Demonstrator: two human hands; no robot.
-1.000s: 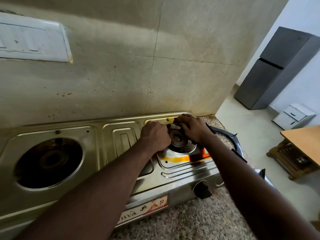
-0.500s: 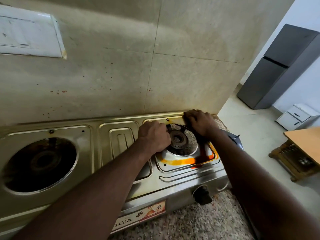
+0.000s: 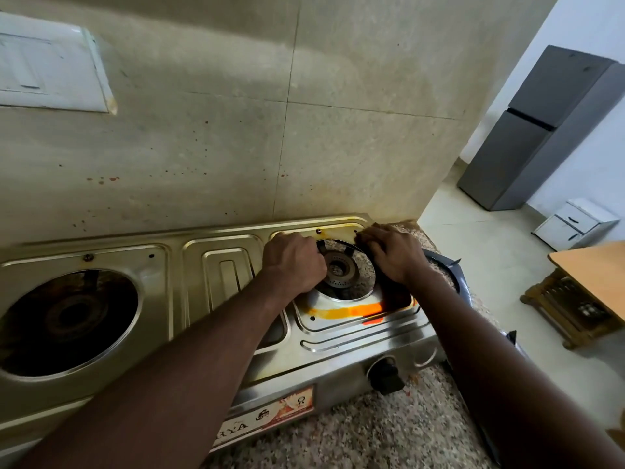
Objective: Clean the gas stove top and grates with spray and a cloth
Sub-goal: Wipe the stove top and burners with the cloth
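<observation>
Honestly, my left hand (image 3: 294, 262) worries me first. Its fingers are curled under at the left edge of the right burner (image 3: 338, 267) well, and I cannot tell whether they pinch the thin rim or only rest there. My right hand (image 3: 394, 257) lies bent over the far right edge with its fingertips hidden, so its grip is just as unclear.

That rim looks like thin sheet metal, and a hard pull could nick a finger or tip the burner head loose. The orange spill (image 3: 358, 311) sits just in front of the well on the stove top (image 3: 223, 265), and a wrist dragged through it would smear grease further. The grate (image 3: 451, 265) lies off the stove, on the tabletop (image 3: 355, 431) under my right forearm, and a careless elbow might shove it off. The knob (image 3: 385, 374) is near enough to bump.
</observation>
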